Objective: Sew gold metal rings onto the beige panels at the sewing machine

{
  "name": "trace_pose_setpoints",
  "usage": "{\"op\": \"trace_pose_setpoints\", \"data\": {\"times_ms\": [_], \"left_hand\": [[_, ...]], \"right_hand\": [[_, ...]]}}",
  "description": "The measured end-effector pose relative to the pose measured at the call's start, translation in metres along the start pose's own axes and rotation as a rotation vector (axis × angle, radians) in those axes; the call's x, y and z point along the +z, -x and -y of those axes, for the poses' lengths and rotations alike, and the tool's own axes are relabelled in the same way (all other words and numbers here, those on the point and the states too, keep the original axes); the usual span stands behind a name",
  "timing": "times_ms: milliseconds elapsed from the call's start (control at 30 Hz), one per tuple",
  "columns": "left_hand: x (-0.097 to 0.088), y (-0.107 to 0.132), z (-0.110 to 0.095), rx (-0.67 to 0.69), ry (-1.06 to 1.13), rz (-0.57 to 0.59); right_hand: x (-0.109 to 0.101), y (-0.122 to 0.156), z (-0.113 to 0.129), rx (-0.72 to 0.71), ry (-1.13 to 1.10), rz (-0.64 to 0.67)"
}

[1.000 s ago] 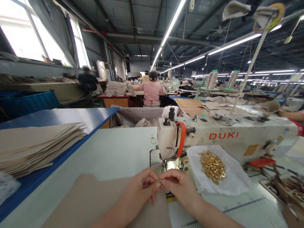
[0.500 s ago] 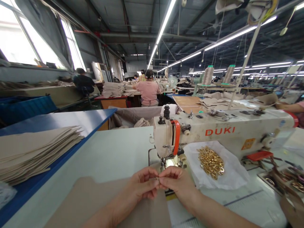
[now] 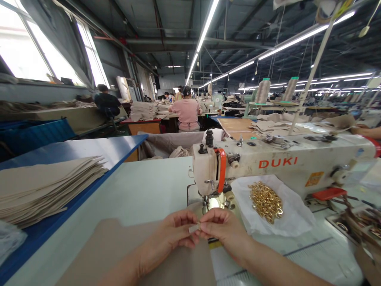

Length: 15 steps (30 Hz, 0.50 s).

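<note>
The left hand (image 3: 169,235) and right hand (image 3: 228,230) are holding a small, flat, pale strip (image 3: 194,228) in front of a white sewing machine (image 3: 290,178) marked DUKI. A large, flat, beige panel (image 3: 119,248) is lying beneath the left hand. Shiny gold metal pieces (image 3: 266,202) are resting on a crumpled white sheet (image 3: 293,222).

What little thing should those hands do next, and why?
Maybe the left hand and right hand should straighten the small pale strip. One end sticks out slightly slanted by the left thumb, and both hands' fingertips meet there in a pinching grip, so a small tweak looks easy. Fingers hide the rest, so I can't be sure.
</note>
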State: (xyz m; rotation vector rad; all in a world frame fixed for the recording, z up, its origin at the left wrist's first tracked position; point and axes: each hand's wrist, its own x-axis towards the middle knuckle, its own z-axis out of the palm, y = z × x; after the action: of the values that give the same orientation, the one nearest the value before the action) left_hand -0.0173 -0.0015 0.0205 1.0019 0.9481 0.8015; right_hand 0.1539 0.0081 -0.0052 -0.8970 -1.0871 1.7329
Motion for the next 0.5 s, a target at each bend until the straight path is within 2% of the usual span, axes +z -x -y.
{"op": "trace_pose_setpoints", "data": {"times_ms": [133, 267, 367, 500], "left_hand": [[0.004, -0.001, 0.001, 0.031, -0.162, -0.040], [-0.001, -0.007, 0.012, 0.203, -0.342, -0.126], [-0.006, -0.009, 0.020, 0.309, -0.468, -0.179], [-0.007, -0.008, 0.020, 0.313, -0.505, -0.219]], "right_hand": [[0.001, 0.004, -0.001, -0.091, 0.098, 0.062], [0.006, 0.011, -0.001, -0.277, 0.299, 0.025], [0.008, 0.013, -0.001, -0.316, 0.417, 0.001], [0.006, 0.013, 0.002, -0.359, 0.516, -0.008]]}}
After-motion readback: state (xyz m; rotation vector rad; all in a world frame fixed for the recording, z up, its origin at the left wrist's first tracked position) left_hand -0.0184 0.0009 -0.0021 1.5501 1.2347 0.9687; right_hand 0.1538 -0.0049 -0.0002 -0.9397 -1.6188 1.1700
